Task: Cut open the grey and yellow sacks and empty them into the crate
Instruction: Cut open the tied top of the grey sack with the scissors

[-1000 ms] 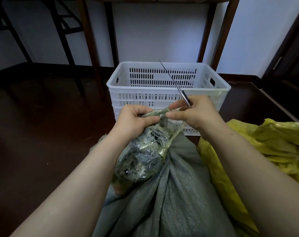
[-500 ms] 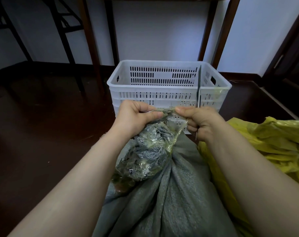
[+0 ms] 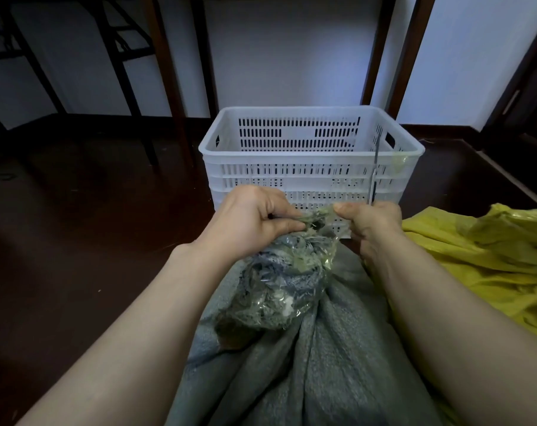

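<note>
A grey woven sack (image 3: 328, 358) lies in front of me, its bunched neck wrapped in clear tape (image 3: 279, 284). My left hand (image 3: 248, 219) pinches the left side of the taped top. My right hand (image 3: 371, 226) pinches the right side and also holds a thin blade (image 3: 374, 170) that points straight up. A yellow sack (image 3: 482, 259) lies at the right, partly behind my right forearm. The white slotted crate (image 3: 310, 155) stands just beyond my hands and looks empty.
Dark wooden floor (image 3: 85, 241) spreads to the left. Dark table legs (image 3: 165, 66) stand behind the crate against a white wall. A dark door frame (image 3: 525, 87) is at the far right.
The blade swung from leaning left to pointing straight up. Both hands dropped slightly and pulled the taped neck apart, with the right hand shifting to the right.
</note>
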A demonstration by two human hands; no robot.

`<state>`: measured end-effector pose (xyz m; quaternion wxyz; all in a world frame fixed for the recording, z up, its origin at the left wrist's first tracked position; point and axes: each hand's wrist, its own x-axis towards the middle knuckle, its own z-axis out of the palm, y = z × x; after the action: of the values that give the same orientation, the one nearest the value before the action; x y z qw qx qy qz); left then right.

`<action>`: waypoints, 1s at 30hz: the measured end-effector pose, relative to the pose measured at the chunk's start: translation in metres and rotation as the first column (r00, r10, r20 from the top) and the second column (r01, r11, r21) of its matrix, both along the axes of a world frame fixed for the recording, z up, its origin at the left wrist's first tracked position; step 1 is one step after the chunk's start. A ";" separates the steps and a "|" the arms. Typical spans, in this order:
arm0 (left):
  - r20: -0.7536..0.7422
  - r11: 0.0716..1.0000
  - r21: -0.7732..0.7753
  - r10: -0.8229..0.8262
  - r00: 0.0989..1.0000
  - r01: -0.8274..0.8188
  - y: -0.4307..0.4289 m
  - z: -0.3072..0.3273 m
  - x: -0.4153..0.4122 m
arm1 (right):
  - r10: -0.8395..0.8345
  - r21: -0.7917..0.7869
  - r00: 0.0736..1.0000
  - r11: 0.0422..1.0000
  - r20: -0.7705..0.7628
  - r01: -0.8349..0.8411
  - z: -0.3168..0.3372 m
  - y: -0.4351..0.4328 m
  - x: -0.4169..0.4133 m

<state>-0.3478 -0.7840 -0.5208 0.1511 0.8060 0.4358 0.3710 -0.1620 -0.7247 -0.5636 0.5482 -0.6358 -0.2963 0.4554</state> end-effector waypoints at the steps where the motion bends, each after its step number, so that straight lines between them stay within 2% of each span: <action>1: 0.012 1.000 -0.030 0.002 1.000 -0.002 -0.001 0.001 0.000 | -0.007 0.007 1.000 1.000 0.019 0.007 -0.003 0.001 0.000; 6: 0.062 0.996 -0.080 0.034 0.997 -0.029 -0.004 0.003 -0.002 | -0.089 -0.005 0.994 0.996 0.057 0.089 -0.016 0.005 0.000; 10: 0.068 0.990 -0.135 0.049 0.996 -0.040 -0.009 0.005 -0.003 | -0.072 -0.040 0.997 0.997 0.042 0.073 -0.022 0.002 0.001; 12: 0.186 0.956 -0.290 0.111 0.976 -0.054 -0.006 0.011 -0.009 | 0.020 -0.050 1.000 0.999 0.010 -0.020 -0.013 -0.001 -0.004; 14: 0.256 0.862 -0.505 0.203 0.945 -0.049 -0.002 0.019 -0.019 | 0.136 -0.026 0.991 0.990 -0.009 -0.136 0.006 -0.005 -0.008; 16: 0.042 0.783 -0.590 0.274 0.961 -0.198 -0.001 0.024 -0.023 | 0.241 0.043 0.970 0.970 -0.026 -0.239 0.026 -0.007 -0.011; 18: -0.167 0.799 -0.454 0.359 0.918 -0.395 0.001 0.023 -0.017 | 0.326 0.104 0.945 0.941 -0.034 -0.321 0.043 -0.014 -0.019; 19: -0.188 0.815 -0.374 0.400 0.897 -0.442 0.003 0.023 -0.012 | 0.360 0.132 0.932 0.927 -0.045 -0.352 0.050 -0.018 -0.023; 21: -0.161 0.852 -0.305 0.395 0.904 -0.427 0.007 0.023 0.001 | 0.421 0.185 0.905 0.896 -0.060 -0.404 0.058 -0.024 -0.030; 24: -0.101 0.889 -0.301 0.330 0.939 -0.345 0.011 0.013 0.016 | 0.482 0.247 0.874 0.855 -0.056 -0.456 0.067 -0.028 -0.027; 27: 0.126 0.878 -0.368 0.373 0.919 -0.305 0.015 -0.002 0.016 | 0.499 0.221 0.866 0.849 -0.031 -0.481 0.069 -0.028 -0.016; 29: 0.299 0.842 -0.481 0.419 0.857 -0.243 0.016 -0.004 0.010 | 0.492 0.154 0.871 0.860 0.003 -0.486 0.067 -0.027 -0.007; 30: 0.329 0.826 -0.508 0.449 0.831 -0.245 0.018 -0.005 0.006 | 0.498 0.113 0.867 0.862 0.003 -0.495 0.067 -0.026 -0.003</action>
<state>-0.3415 -0.7658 -0.5260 0.3523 0.5502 0.6065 0.4532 -0.1649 -0.7509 -0.4970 0.4505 -0.5011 -0.4671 0.5725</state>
